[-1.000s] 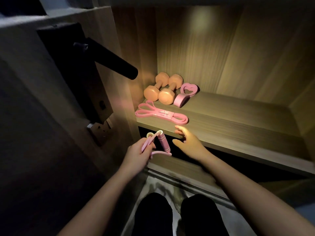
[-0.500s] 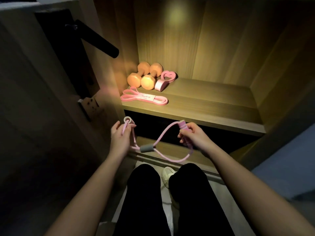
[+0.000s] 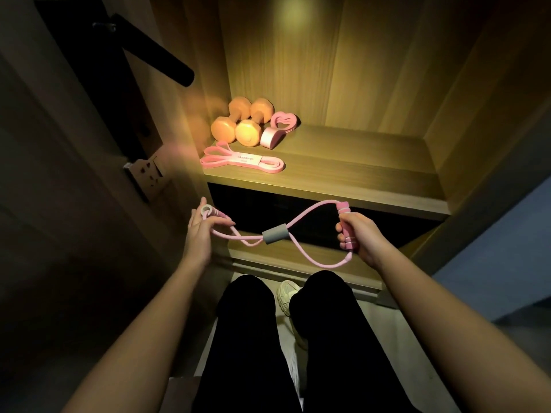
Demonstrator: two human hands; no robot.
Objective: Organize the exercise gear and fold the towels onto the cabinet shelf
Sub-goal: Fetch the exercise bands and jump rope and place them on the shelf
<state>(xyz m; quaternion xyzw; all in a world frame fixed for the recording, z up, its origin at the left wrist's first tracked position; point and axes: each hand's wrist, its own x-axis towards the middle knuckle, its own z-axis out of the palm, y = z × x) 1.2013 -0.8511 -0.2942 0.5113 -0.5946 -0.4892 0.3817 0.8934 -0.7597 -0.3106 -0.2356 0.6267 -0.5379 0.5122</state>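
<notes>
Two ends of the pink stretch band (image 3: 275,236) are held, one in each grip, likely to pull it flat so it will lie neat. The left grip (image 3: 199,231) pinches one handle with its thumb. The right grip (image 3: 362,236) curls tight round the other. Just past both grips is the shelf (image 3: 357,162). The dumbbells (image 3: 238,126) and flat band (image 3: 241,159) sit tucked beyond the left grip, leaving room beyond the right.

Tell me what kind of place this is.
Probably a home storage closet: a lit wooden cabinet shelf holding dumbbells and a pink band, beside a black lever door handle. Left hand and right hand hold a figure-eight exerciser.
</notes>
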